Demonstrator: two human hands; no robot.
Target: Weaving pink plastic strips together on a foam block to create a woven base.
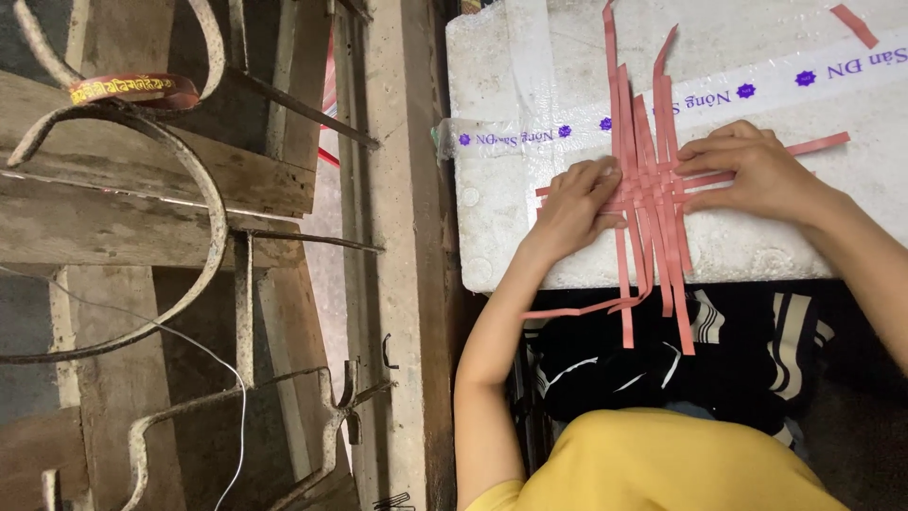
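A loose weave of thin pink strips point(653, 194) lies on the lid of a white foam box point(719, 237). Long strips run toward me and hang over the box's near edge; others cross them sideways. My left hand point(575, 203) presses flat on the left side of the weave, fingers over the crossing strips. My right hand point(752, 170) rests on the right side, fingertips pinching or pushing a sideways strip against the upright ones.
The foam box is wrapped with clear printed tape point(586, 128). A loose pink strip point(854, 26) lies at the far right. To the left stand a wooden post point(397, 284), curved rusty metal bars point(203, 199) and planks. My lap in dark striped cloth point(662, 364) is below the box.
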